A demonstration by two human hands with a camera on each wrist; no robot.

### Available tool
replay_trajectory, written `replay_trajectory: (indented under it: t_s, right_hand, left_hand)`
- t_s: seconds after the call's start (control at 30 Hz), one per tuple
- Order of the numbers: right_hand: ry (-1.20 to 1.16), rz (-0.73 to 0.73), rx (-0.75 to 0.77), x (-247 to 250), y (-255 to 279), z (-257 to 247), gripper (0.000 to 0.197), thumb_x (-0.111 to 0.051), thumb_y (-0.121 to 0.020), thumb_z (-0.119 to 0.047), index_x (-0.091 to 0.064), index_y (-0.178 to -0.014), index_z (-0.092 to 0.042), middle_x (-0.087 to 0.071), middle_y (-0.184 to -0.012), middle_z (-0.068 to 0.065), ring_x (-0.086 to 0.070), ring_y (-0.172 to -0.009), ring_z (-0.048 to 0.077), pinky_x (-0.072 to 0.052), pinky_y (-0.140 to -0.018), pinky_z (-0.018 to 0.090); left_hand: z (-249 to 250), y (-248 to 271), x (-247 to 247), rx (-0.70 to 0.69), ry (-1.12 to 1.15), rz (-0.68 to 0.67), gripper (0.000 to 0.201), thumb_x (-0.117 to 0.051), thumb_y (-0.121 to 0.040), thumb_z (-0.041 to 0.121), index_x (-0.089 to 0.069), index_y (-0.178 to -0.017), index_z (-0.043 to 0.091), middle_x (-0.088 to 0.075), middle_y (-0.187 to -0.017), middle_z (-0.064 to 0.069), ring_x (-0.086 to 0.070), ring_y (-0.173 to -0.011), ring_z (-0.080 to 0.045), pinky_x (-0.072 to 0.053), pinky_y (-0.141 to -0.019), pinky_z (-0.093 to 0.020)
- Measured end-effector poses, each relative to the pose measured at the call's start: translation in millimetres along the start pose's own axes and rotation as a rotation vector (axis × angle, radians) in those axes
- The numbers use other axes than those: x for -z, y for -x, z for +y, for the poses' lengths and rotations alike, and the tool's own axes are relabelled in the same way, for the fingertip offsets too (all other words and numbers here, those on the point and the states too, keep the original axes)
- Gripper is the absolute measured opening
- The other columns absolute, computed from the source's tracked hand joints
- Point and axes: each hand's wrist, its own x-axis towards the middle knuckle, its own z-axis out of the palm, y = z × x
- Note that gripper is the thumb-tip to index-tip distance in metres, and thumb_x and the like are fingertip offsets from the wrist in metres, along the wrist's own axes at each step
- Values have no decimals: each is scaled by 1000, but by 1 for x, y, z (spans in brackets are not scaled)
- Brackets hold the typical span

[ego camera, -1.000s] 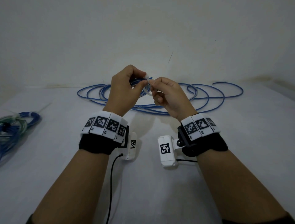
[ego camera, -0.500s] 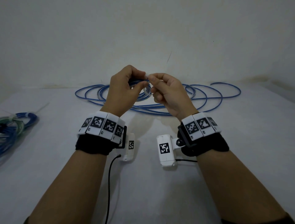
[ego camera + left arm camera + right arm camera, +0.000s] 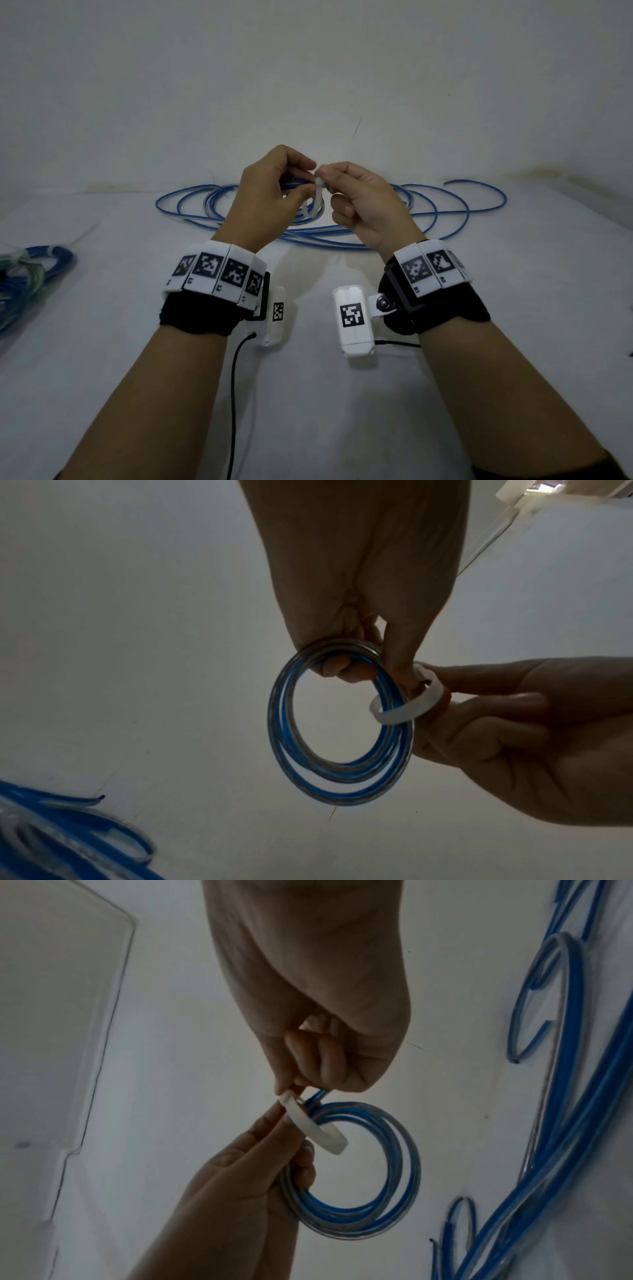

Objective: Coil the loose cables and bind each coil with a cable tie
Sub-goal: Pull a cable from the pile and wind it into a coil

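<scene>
I hold a small coil of blue cable in the air above the white table. My left hand grips the coil at its top, fingers curled through it. A white cable tie is looped round the coil's strands. My right hand pinches the tie's end between thumb and forefinger, right beside my left thumb. In the right wrist view the tie crosses the coil just below that pinch. From the head view the coil is mostly hidden behind my hands.
Long loose blue cables sprawl on the table behind my hands, near the wall. At the table's left edge lies a bundle of blue and greenish cables with white ties. Wrist cameras hang under both wrists.
My right fingers have shifted a little to the top of the tie, and the white loop now hangs lower between my hands. Both hands stay together at the same place.
</scene>
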Motion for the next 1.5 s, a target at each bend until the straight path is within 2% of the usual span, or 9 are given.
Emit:
replay_trajectory:
  t_s: [0.13,0.4,0.47,0.57,0.63,0.8,0.93,1.17,1.5]
  right_hand:
    - [58,105,-82,3,-8,-4,16,-56,-90,-6,-58,-74,-8,-43,-66,3,-28,-44,7,-19,-41,19]
    - [284,351,-136,5,-34,-17,15,-56,-91,-14,-55,-77,-8,-42,-62,2,-40,-55,13,-30,-46,24]
    - [262,323,-165,6,-34,-18,15,-57,-91,-20,-58,-80,-10,-48,-65,1,-46,-59,14,-36,-50,23]
    - [148,136,-234,8,-25,-18,23,-59,-90,-33,-64,-81,-12,-62,-71,0,-57,-66,15,-45,-67,27]
    - [105,68,-224,8,-19,-19,18,-60,-90,-27,-63,-80,-12,-65,-72,1,-60,-70,17,-47,-73,29]
    - [239,144,-102,1,-17,-26,22,-56,-92,-15,-53,-71,-12,-57,-67,3,-53,-59,14,-39,-55,24]
    - [435,210,-26,2,-20,-30,24,-57,-91,-14,-53,-68,-11,-52,-62,3,-45,-52,12,-38,-53,24]
    - [539,249,-71,9,-19,-32,27,-61,-88,-10,-54,-62,-9,-53,-64,6,-40,-50,13,-35,-47,22]
    - [632,256,-97,3,-17,-45,25,-63,-86,-10,-56,-63,-5,-49,-57,7,-39,-48,16,-33,-48,26]
  left_hand:
    - [0,0,-4,27,-24,-63,12,-65,-82,4,-65,-94,9,-66,-85,5,-63,-78,6,-49,-76,-8]
    - [7,1,-8,91,74,-194,11,-60,-87,5,-64,-91,14,-67,-90,-1,-63,-86,-8,-50,-82,-17]
    - [6,0,-10,136,132,-164,11,-59,-88,4,-65,-92,13,-66,-87,1,-62,-84,-8,-50,-83,-21]
    - [4,0,-9,155,156,-104,12,-58,-88,6,-64,-96,12,-66,-88,4,-63,-84,-7,-51,-83,-20]
    - [6,0,-8,133,116,-95,12,-58,-88,8,-63,-96,15,-64,-86,8,-61,-82,-3,-49,-79,-15]
    - [10,2,-12,120,15,-110,11,-56,-90,10,-65,-95,9,-60,-72,11,-51,-58,8,-36,-58,-6]
    - [15,4,-14,156,116,-162,10,-55,-91,8,-64,-95,6,-69,-94,-9,-61,-84,-14,-48,-78,-24]
    - [18,15,-25,266,379,-252,20,-52,-91,3,-58,-81,19,-67,-92,-3,-64,-94,-17,-49,-90,-25]
    - [36,12,-13,261,340,-317,12,-53,-90,2,-56,-84,13,-64,-85,-2,-61,-69,7,-44,-66,-7]
